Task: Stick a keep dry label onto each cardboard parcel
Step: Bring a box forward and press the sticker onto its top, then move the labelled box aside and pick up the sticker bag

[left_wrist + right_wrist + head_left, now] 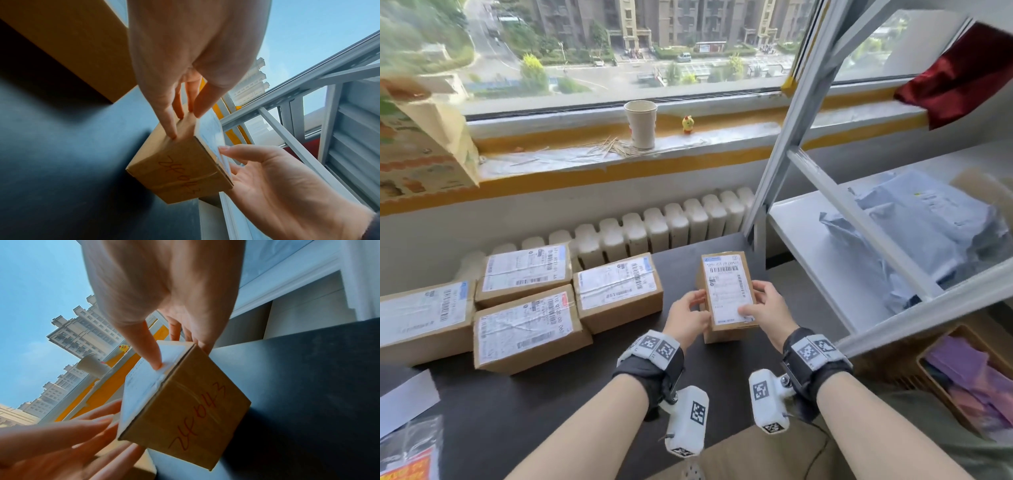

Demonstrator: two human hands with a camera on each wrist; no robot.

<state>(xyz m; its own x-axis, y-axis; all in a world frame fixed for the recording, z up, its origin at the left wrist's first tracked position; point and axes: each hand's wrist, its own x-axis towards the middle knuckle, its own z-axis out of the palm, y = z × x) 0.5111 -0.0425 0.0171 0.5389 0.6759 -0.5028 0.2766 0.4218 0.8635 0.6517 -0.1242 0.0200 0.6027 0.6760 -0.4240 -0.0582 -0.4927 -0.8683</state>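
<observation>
— Both hands are on one small cardboard parcel, is that right?

— Yes. It sits between them, toward the right of the dark table, its white shipping label facing up. The left hand grips its left side, fingers laid along the cardboard wall and the thumb at the top edge. The right hand holds the right side, with its thumb pressed flat on the near corner of the shipping label.

— Is the box resting on the table or lifted?

— From the wrist views it looks tilted, near end raised, but whether its far edge touches the table I cannot tell. Red handwriting runs across the near end face.

— And the other parcels?

— Four of them lie grouped on the table's left side, well apart from the hands, each with a white label on top.

— Anything nearby on the right?

— A wooden tray of purple and pink slips sits at the lower right, beside the right forearm. On the windowsill stand a paper cup and a small yellow chick figure.
</observation>
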